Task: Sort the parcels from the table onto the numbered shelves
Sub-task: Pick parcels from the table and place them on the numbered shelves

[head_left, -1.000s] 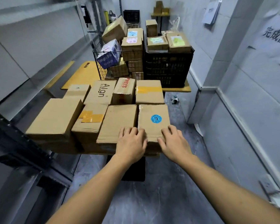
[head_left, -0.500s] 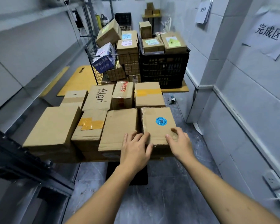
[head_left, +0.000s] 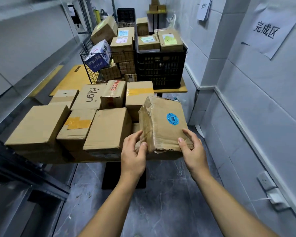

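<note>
Parcel first: a flat brown cardboard box wrapped in clear tape, round blue sticker on its upper face (head_left: 162, 122), held tilted above the near right corner of the worktop (head_left: 181, 90). Its left edge is raised, so the stickered face slopes down toward 3 o'clock. Long axis runs roughly 12 to 6, far end just past the boxes behind it, near end at the hands.

Left hand (head_left: 134, 151) at the parcel's near left corner, fingers curled against the taped side, thumb on the same edge; partly spread, not clamped. Right hand (head_left: 191, 147) at the near right corner, thumb on top, fingers tucked under. Both grip only the near end; the far end is unsupported. Both are about equally near, the right carrying more of the underside by the look of it.

At 9 o'clock from the parcel, just beside it: a plain brown carton (head_left: 108, 129), then one with yellow tape (head_left: 77, 127), then a large one (head_left: 38, 127). At 11 to 12 o'clock: a carton printed "Align" (head_left: 89, 98), another with red lettering (head_left: 114, 94). Further at 12, a black plastic crate (head_left: 161, 69) and a wire basket (head_left: 96, 65), both loaded.

Grey metal shelving (head_left: 24, 52) runs along 9 to 10 o'clock; no shelf numbers legible. Judgement: the carry goes left, so the parcel must clear the neighbouring cartons first.
</note>
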